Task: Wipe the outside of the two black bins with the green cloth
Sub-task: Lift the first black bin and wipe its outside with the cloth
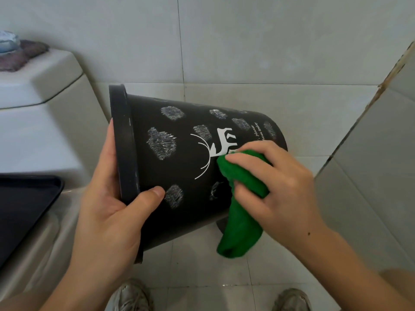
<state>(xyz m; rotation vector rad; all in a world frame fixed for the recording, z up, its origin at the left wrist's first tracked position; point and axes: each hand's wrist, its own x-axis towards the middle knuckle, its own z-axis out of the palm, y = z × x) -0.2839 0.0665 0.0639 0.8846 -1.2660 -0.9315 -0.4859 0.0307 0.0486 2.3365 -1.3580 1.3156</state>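
Fuzzy green cloth on tapered black bin.

Black bin tipped sideways, rim toward nine o'clock, base toward three; white deer print, grey smudges on wall. Green cloth bunched against wall at four o'clock, tail hanging.

pale tiled floor; two sneakers
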